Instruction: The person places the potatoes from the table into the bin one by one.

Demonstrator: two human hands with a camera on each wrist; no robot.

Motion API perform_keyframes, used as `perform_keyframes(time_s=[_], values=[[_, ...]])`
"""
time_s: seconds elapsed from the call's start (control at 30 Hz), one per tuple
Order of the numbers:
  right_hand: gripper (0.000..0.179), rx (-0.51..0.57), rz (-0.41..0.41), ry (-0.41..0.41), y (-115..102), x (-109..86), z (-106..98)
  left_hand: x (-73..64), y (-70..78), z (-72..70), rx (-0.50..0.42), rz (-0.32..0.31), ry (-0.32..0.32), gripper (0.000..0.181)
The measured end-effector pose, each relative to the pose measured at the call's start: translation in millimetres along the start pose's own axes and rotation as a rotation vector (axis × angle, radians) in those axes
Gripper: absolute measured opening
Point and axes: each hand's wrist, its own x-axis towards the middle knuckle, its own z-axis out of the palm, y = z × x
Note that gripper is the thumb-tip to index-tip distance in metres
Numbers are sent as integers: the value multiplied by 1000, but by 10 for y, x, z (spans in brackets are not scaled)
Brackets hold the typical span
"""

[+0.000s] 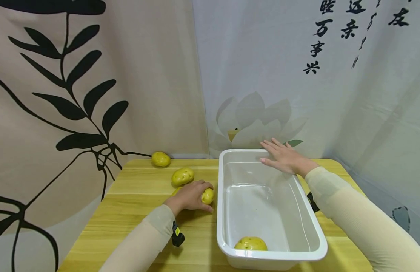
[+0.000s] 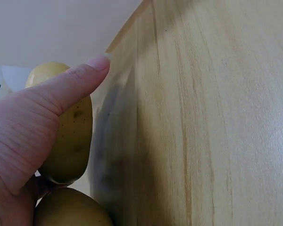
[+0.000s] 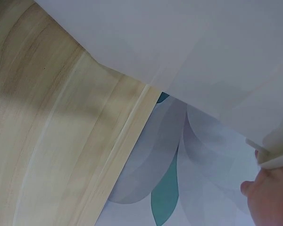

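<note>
My left hand (image 1: 193, 195) grips a yellow potato (image 1: 207, 196) low over the table, just left of the white plastic tub (image 1: 221, 226). In the left wrist view the thumb lies across this potato (image 2: 68, 141), and a second potato (image 2: 70, 209) sits close below it. That second potato (image 1: 176, 192) is mostly hidden behind the hand in the head view. My right hand (image 1: 286, 156) rests on the tub's far right corner with its fingers stretched out over the rim. Inside the tub, one potato (image 1: 251, 243) lies at the near end.
Two more potatoes lie on the wooden table (image 1: 135, 211): one (image 1: 182, 176) just beyond the left hand, another (image 1: 160, 159) at the back edge. A printed curtain (image 1: 155, 75) hangs behind the table. Each wrist carries a small black camera, as on the left (image 1: 177, 235).
</note>
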Motion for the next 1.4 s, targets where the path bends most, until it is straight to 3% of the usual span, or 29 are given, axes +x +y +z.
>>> perform_keyframes(time_s=[0.67,1.0,1.4], values=[[75,-5,-6,5,-22,1,14,-103,109,-193,-45,-25,-18,78],[75,-1,-7,5,-19,0,12,-156,125,-242,-42,26,15,77],[77,8,-1,8,-2,7,24,-255,255,-404,-16,64,29,80]])
